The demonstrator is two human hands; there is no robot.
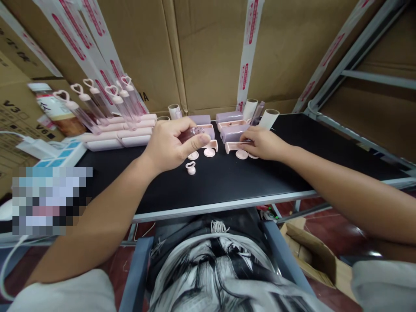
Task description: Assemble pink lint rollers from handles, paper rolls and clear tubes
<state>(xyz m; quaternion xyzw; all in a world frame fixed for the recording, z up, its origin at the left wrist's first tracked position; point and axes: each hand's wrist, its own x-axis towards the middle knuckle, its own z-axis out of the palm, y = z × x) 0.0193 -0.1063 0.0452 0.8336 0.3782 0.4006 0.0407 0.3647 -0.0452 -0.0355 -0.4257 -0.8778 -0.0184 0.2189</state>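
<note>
Meanwhile, beyond a loose heart-topped cap (191, 169) on a black tabletop (227, 186), the left hand (167, 145) grips a clear pinkish piece (194, 131). Right of the cap, the right hand (268, 144) is at a pink tray (232, 147), its grasp unclear. Left of the cap stand heart-topped tubes (121, 104), a bottle (53, 108) and a power strip (63, 155); behind it, cardboard (208, 56) walls the room.
</note>
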